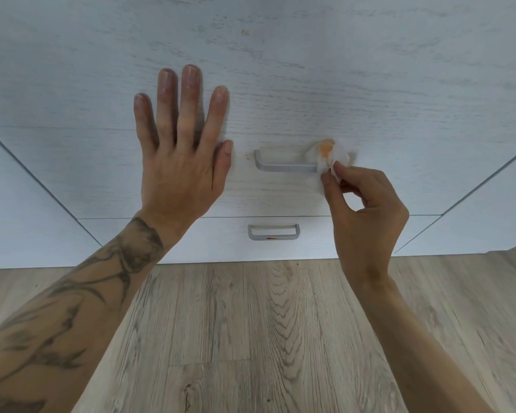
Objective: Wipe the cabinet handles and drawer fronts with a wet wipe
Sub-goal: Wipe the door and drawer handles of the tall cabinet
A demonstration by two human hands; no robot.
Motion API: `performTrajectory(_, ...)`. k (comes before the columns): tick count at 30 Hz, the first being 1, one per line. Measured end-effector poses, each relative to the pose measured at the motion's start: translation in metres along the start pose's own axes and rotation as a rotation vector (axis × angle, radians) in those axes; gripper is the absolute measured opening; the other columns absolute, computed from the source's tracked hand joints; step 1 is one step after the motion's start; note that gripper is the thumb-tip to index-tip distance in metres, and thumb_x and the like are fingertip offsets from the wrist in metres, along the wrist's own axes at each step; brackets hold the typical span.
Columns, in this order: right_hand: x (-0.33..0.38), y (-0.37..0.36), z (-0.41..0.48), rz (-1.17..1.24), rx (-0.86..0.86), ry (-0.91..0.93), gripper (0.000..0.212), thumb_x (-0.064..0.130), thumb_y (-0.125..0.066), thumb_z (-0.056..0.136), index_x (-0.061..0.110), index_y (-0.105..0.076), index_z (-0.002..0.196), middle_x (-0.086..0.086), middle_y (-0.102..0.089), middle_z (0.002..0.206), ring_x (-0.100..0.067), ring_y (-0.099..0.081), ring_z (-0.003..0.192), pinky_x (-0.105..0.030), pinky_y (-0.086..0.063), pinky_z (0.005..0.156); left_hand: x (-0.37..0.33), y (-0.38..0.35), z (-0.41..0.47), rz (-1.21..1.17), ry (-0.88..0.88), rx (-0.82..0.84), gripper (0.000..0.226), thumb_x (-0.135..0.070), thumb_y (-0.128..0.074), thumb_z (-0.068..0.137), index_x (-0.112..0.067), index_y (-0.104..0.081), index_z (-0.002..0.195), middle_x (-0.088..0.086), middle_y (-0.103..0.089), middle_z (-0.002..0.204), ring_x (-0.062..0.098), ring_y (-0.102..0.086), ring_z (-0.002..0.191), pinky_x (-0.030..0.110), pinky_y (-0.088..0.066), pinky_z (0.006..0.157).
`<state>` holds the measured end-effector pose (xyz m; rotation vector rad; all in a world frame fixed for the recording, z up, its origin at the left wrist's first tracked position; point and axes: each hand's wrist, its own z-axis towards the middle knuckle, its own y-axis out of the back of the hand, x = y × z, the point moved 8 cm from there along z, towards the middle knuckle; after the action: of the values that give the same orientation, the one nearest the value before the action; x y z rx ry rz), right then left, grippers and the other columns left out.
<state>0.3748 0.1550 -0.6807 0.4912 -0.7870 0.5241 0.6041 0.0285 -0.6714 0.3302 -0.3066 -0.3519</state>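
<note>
My right hand (pixel 367 210) pinches the stained white wet wipe (pixel 331 158) on the grey metal handle (pixel 283 167), right end; my left hand (pixel 179 162) lies splayed flat. Next, I'd sweep leftward.

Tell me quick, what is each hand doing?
Left hand: open, fingers straight, flat on the drawer front.
Right hand: fingers pinch the wet wipe at the handle.
</note>
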Motion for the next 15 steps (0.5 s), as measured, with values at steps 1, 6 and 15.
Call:
performTrajectory(1,0.000,0.001,0.001,-0.010,0.005,0.006,0.013,0.016,-0.081,0.095,0.014,-0.080,0.108,-0.001,-0.073,0.097,-0.016,-0.071,0.088,-0.025,-0.056,0.073,0.000,0.000,0.000,-0.003,0.001,-0.002,0.076,-0.041,-0.038,0.114,-0.015,0.007,0.170,0.025,-0.014,0.166,0.049,-0.013,0.154,0.058,0.005,0.131)
performTrajectory(6,0.015,-0.011,0.001,-0.061,0.027,0.129,0.014,0.012,-0.083,0.092,0.008,-0.081,0.106,-0.005,-0.072,0.094,-0.008,-0.067,0.085,-0.016,-0.052,0.074,0.000,0.000,0.001,0.015,0.013,0.020,0.067,-0.041,-0.039,0.114,-0.015,-0.011,0.169,0.024,-0.014,0.166,0.050,-0.017,0.153,0.058,0.003,0.131)
performTrajectory(15,0.053,-0.059,-0.011,-0.144,0.051,0.358,0.009,0.012,-0.085,0.091,0.008,-0.083,0.099,-0.007,-0.070,0.083,-0.025,-0.063,0.076,-0.044,-0.056,0.070,0.000,0.001,0.000,0.022,0.014,0.018,0.073,-0.042,-0.040,0.114,-0.013,-0.005,0.171,0.023,-0.014,0.166,0.048,-0.017,0.153,0.056,0.005,0.131)
